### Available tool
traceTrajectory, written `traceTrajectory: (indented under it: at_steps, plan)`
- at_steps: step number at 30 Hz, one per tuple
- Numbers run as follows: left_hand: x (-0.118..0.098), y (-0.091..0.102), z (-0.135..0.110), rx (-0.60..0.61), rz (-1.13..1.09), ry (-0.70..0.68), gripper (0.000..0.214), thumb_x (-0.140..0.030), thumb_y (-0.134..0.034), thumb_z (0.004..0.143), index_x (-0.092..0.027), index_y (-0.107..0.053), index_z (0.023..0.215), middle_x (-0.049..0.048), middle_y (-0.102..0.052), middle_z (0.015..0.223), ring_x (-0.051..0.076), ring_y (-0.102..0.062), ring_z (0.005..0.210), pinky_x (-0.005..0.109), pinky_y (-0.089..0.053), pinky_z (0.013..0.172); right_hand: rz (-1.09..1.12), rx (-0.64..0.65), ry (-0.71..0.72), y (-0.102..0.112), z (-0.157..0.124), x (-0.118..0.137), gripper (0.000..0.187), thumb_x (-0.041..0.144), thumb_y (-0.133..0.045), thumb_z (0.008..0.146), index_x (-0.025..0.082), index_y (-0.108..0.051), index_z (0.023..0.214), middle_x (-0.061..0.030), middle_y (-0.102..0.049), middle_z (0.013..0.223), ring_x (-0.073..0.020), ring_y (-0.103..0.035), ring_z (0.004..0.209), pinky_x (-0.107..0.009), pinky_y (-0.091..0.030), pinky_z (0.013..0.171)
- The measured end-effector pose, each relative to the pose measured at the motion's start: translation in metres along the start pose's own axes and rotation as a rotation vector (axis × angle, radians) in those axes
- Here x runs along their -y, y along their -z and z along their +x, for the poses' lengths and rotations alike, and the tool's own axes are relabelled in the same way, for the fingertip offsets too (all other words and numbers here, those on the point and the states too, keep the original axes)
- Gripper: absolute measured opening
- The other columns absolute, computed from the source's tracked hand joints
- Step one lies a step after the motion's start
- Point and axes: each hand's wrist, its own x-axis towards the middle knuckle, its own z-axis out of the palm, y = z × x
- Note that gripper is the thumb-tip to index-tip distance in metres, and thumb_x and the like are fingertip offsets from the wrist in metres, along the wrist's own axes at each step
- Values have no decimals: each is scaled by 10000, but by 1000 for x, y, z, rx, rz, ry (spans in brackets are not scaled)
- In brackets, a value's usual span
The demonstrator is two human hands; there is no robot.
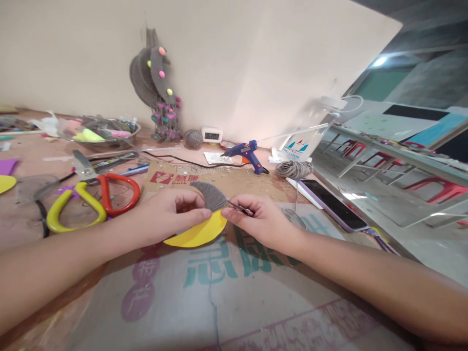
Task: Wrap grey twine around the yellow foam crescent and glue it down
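Observation:
A yellow crescent-shaped foam piece, partly wrapped in grey twine, is held above the cardboard. My left hand is closed on it, thumb pressed on its upper edge. My right hand pinches the loose end of the twine beside the crescent's tip, fingers curled. Both hands meet in the middle of the view, just over the table.
Red-handled and yellow-handled scissors lie to the left. A blue glue gun, a twine ball and a phone are behind right. A metal bowl of scraps and a twine-covered ornament stand by the wall.

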Motion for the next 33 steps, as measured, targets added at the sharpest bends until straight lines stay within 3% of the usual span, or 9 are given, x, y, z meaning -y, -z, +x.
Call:
traceTrajectory:
  at_steps: [11, 17, 25, 29, 33]
  plan:
    - [-3, 1, -1, 6, 12, 56, 173, -338, -499, 790, -190, -506, 700, -64, -363, 566, 73, -345, 478, 175, -260, 412, 21, -1, -7, 0, 1, -1, 312, 391, -512, 830, 157, -491, 623, 63, -293, 558, -57, -253, 505, -194, -228, 453]
    - [2, -3, -1, -51, 130, -1, 334, -472, -492, 789, -177, -500, 633, -57, -393, 545, 77, -363, 491, 172, -264, 411, 22, 29, 9, 0, 1, -1, 294, 380, -508, 835, 152, -510, 650, 58, -329, 572, -54, -283, 518, -188, -249, 466]
    - [0, -2, -1, -51, 256, 6, 353, -444, -465, 805, -171, -444, 583, -57, -356, 538, 79, -361, 494, 182, -253, 421, 20, 69, 20, 0, 1, 1, 281, 367, -501, 840, 148, -533, 666, 52, -328, 581, -55, -283, 527, -188, -248, 467]
    - [-1, -1, -1, -53, 129, 2, 296, -379, -490, 804, -171, -467, 594, -64, -350, 525, 66, -354, 459, 170, -260, 407, 24, 53, 0, 1, 1, 1, 298, 377, -501, 839, 151, -506, 646, 60, -302, 564, -51, -259, 505, -189, -236, 455]
    - [2, 0, -1, -62, -87, 131, 330, -480, -458, 815, -178, -527, 700, -76, -377, 488, 50, -317, 355, 167, -237, 332, 32, 53, 1, 1, 1, 1, 316, 372, -502, 839, 156, -468, 611, 69, -286, 547, -47, -252, 485, -188, -241, 452]
